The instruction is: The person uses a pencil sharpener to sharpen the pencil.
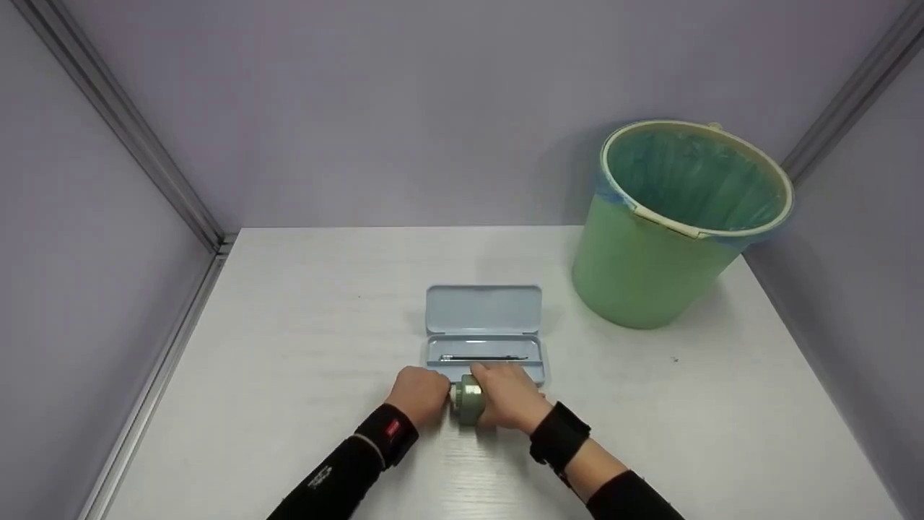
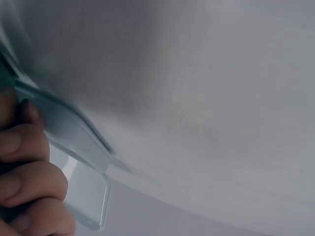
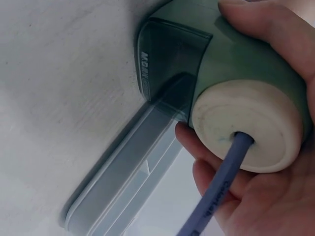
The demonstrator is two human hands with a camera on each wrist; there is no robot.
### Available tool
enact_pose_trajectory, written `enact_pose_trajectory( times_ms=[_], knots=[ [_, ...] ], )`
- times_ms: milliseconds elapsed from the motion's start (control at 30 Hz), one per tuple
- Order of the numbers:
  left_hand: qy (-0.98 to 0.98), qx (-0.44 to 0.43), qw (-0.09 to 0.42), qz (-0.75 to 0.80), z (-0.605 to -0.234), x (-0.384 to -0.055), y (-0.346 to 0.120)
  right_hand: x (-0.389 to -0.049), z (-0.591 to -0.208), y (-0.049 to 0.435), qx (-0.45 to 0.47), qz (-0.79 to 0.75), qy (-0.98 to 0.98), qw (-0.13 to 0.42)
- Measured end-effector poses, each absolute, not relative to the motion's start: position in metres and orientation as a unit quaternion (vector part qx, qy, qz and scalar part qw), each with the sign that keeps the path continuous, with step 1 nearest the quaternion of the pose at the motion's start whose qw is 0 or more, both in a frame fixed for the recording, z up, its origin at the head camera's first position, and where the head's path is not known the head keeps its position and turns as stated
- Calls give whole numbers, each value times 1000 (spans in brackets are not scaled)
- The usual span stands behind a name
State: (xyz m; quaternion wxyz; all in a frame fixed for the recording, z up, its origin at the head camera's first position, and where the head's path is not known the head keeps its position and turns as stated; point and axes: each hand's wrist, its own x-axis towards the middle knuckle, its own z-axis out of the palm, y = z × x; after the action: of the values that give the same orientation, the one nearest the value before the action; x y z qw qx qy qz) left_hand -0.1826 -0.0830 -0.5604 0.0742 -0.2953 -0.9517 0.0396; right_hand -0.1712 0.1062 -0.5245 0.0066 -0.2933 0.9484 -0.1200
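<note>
A green pencil sharpener (image 1: 472,399) lies on its side in front of an open light-blue pencil case (image 1: 484,310). My right hand (image 1: 511,396) grips its body, thumb over the top and fingers beneath. In the right wrist view a blue-purple pencil (image 3: 212,201) sticks out of the hole in the sharpener's cream face (image 3: 211,110); a see-through dark shavings drawer (image 3: 170,54) is on the side. At the opposite end, my left hand (image 1: 419,394) curls its fingers (image 2: 37,182) round the sharpener's end part, which its own fist hides.
Inside the case lies a dark pencil (image 1: 484,357). A tall green bin (image 1: 642,274) with a blue liner stands at the back right of the white table (image 1: 325,303). Grey panels (image 1: 404,115) enclose the table's back and sides.
</note>
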Motion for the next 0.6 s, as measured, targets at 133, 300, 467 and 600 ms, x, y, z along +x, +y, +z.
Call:
enact_pose_trajectory(
  times_ms=[133, 300, 467, 600],
  knots=[
    [-949, -297, 100, 40, -539, -194, -81, -172, -523, 105, -288, -116, 951, 7],
    [-939, -321, 123, 20, -521, -196, -84, -172, -523, 103, -268, -118, 956, 13],
    [-937, -338, 92, -18, -510, -189, -90, -171, -525, 102, -252, -126, 959, 13],
    [-936, -342, 72, -39, -505, -178, -93, -169, -527, 101, -241, -135, 961, 16]
  ],
)
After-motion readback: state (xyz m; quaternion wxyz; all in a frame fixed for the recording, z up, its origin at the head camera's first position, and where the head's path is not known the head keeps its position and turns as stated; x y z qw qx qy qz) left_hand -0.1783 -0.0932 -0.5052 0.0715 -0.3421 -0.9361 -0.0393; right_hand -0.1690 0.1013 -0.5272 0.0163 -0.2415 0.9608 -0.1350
